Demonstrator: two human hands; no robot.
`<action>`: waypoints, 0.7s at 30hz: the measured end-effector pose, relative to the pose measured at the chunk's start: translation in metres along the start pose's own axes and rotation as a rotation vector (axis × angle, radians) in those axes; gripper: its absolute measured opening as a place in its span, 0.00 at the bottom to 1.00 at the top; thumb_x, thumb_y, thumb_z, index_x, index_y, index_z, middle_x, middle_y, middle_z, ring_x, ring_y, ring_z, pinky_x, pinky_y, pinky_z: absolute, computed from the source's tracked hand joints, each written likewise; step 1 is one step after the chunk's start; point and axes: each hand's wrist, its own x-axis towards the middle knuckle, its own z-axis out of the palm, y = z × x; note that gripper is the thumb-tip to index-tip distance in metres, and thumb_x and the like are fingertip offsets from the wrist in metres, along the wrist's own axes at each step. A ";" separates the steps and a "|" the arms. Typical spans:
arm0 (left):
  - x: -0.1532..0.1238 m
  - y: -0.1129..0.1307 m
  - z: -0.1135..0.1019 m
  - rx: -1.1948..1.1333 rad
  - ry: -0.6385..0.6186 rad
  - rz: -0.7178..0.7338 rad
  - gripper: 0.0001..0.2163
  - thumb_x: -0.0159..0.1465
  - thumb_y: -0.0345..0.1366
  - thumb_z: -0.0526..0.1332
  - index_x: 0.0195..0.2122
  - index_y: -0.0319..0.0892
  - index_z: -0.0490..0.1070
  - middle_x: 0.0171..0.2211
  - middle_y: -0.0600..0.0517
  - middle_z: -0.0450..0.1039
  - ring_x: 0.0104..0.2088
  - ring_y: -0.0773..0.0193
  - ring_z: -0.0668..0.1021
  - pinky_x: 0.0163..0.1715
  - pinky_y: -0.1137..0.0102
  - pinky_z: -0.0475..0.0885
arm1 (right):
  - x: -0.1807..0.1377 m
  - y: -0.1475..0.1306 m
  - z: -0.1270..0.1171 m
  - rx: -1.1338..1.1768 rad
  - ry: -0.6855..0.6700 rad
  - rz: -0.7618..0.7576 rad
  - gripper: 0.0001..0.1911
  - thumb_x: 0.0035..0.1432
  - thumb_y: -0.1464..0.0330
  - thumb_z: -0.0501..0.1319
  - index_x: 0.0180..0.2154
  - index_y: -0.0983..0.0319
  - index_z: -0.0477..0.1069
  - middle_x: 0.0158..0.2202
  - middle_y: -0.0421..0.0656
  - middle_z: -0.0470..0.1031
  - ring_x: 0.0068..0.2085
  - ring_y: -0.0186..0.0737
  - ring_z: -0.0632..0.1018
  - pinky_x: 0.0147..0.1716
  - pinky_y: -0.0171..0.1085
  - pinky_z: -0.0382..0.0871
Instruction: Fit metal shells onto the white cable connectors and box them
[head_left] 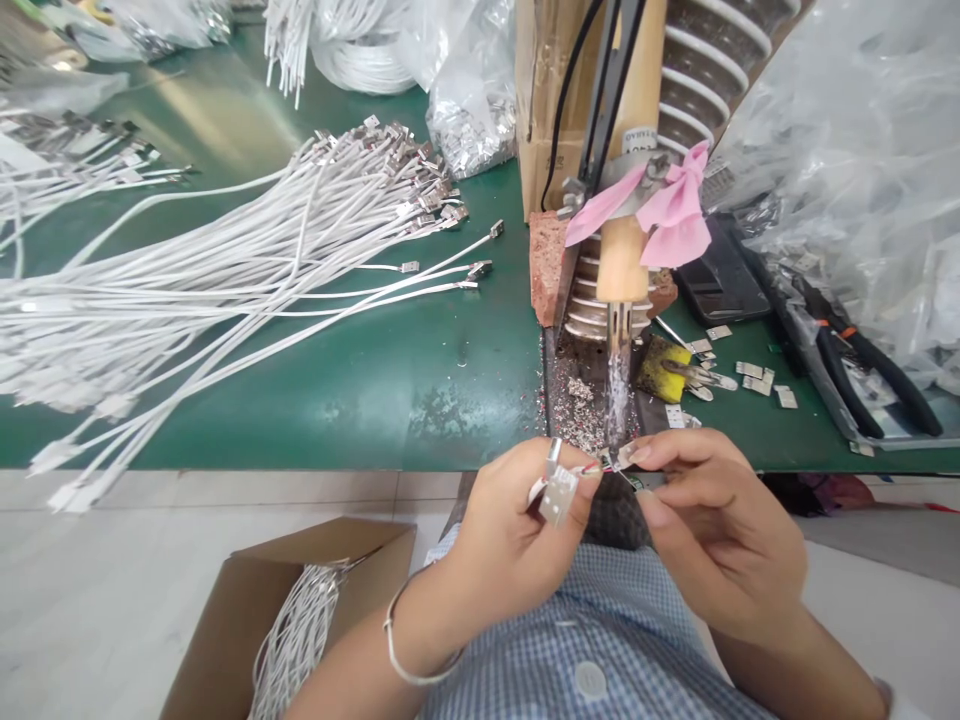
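In the head view, right at the near edge of the green bench, both your hands met beneath the soldering iron, which hung point-down! Your left hand was closed, fingers curled in and thumb pressed across, gripping metal connectors, with red and white wires reaching out toward the iron's tip. And your right hand: drawn to a fine pinch, barely parted, fingertips on a small metal piece. That piece sat right by the tip; whether they touched, I could not tell.

Over on the left, a great sheaf of white cables sprawled across the bench, some ends jutting past the near edge. Just right of the iron came a yellow sponge, then loose connectors, then pliers lying over a tray by the near edge. Below that edge, at left, an open cardboard box held more white cables!
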 end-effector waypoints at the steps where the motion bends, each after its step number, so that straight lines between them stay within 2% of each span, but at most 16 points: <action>1: 0.000 0.000 0.000 0.002 0.003 0.011 0.03 0.65 0.27 0.59 0.36 0.41 0.70 0.25 0.57 0.69 0.24 0.71 0.70 0.27 0.74 0.66 | 0.000 0.000 0.000 -0.001 -0.002 -0.001 0.12 0.57 0.80 0.58 0.37 0.56 0.69 0.43 0.43 0.72 0.45 0.44 0.74 0.45 0.46 0.70; 7: 0.000 0.002 0.000 0.055 0.001 0.075 0.06 0.63 0.23 0.58 0.37 0.40 0.70 0.27 0.55 0.72 0.26 0.70 0.73 0.27 0.74 0.67 | 0.000 0.001 -0.002 0.002 -0.021 0.017 0.13 0.57 0.80 0.58 0.37 0.55 0.69 0.43 0.44 0.71 0.44 0.44 0.74 0.45 0.46 0.70; 14: -0.003 -0.002 0.000 0.152 0.031 0.202 0.11 0.59 0.20 0.57 0.38 0.41 0.68 0.28 0.55 0.73 0.26 0.70 0.73 0.25 0.75 0.66 | 0.003 0.000 -0.002 -0.029 0.014 -0.078 0.13 0.54 0.81 0.59 0.37 0.59 0.70 0.43 0.44 0.72 0.43 0.43 0.75 0.41 0.44 0.72; 21: -0.002 -0.001 0.002 0.109 0.043 0.191 0.09 0.60 0.20 0.57 0.37 0.41 0.68 0.28 0.55 0.73 0.26 0.70 0.73 0.25 0.76 0.67 | 0.006 0.000 0.000 -0.049 0.022 -0.104 0.14 0.53 0.82 0.60 0.37 0.59 0.70 0.40 0.44 0.73 0.42 0.43 0.75 0.39 0.44 0.73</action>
